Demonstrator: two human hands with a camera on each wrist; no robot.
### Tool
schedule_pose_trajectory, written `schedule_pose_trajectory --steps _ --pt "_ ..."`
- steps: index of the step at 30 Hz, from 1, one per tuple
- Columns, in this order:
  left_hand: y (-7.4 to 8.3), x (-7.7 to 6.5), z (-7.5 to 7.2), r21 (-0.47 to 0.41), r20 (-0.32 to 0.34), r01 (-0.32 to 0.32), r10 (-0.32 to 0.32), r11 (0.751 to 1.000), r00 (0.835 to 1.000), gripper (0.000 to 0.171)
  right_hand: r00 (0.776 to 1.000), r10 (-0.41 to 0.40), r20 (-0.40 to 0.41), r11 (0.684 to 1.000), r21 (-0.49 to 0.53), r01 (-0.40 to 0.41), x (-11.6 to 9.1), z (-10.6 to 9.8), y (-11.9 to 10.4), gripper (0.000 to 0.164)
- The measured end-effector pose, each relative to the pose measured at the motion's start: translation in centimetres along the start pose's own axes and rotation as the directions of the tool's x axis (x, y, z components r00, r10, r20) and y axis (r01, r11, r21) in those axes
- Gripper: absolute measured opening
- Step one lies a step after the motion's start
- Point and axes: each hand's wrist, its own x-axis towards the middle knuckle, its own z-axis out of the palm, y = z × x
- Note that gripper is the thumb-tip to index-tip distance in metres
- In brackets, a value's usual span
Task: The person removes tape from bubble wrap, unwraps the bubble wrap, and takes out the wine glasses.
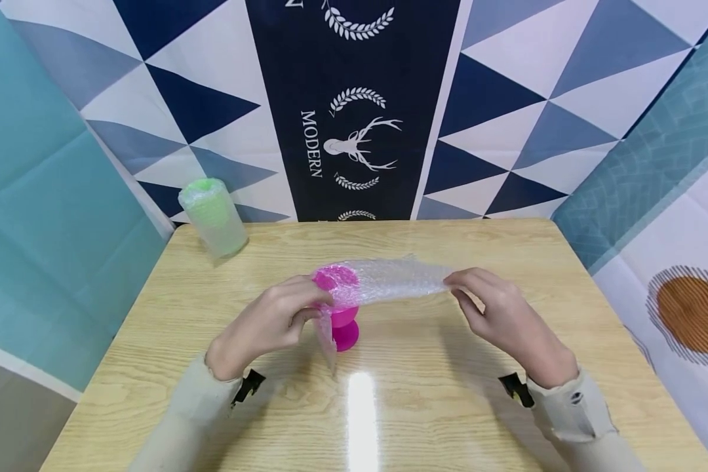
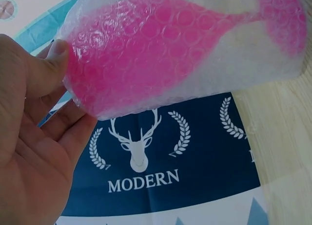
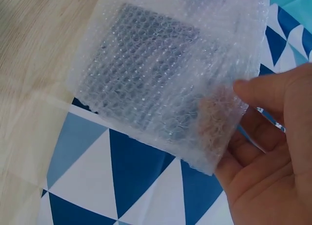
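A pink goblet point(image 1: 345, 316) stands near the middle of the table, its round foot showing below a sheet of clear bubble wrap point(image 1: 398, 280). At the goblet's rim my left hand point(image 1: 274, 313) holds on, thumb over the bubble wrap in the left wrist view. Through the wrap there, the goblet's bowl point(image 2: 141, 45), thin stem and foot show. To the right, the sheet's free end is pinched between thumb and fingers of my right hand point(image 1: 498, 311). Some of those fingers sit behind the translucent wrap point(image 3: 146, 74) in the right wrist view.
A bubble-wrapped, light green cylindrical bundle point(image 1: 214, 216) stands at the table's back left corner. Wood-grain tabletop point(image 1: 448, 406) lies under both hands. Patterned cloth point(image 1: 354, 131) hangs behind the table, with more cloth on both sides.
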Motion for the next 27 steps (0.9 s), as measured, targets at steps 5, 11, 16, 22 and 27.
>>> schedule_pose_trajectory --steps 5,11,16,22,27 --pt "0.0 0.2 0.8 0.012 -0.005 -0.064 0.064 0.998 0.998 0.034 0.993 0.05 0.109 0.999 -0.024 -0.047 -0.1 -0.2 -0.6 0.036" --pt "0.5 0.6 1.6 -0.004 0.002 -0.071 0.071 0.997 0.997 0.036 0.99 0.054 0.132 0.998 -0.019 -0.052 0.8 -0.3 -1.7 0.041" --pt "0.9 1.0 2.0 -0.009 0.009 -0.072 0.072 0.997 0.997 0.035 0.996 -0.007 0.09 1.0 0.015 0.005 1.9 0.1 -2.7 0.044" --pt "1.2 1.4 2.4 -0.011 0.008 -0.09 0.09 0.996 0.996 0.035 0.994 -0.102 0.05 0.993 0.059 0.099 2.8 0.8 -3.7 0.03" --pt "1.5 1.5 2.5 -0.005 0.019 -0.078 0.078 0.997 0.997 0.033 0.985 -0.168 0.032 0.985 0.056 0.166 3.0 1.7 -4.5 0.027"
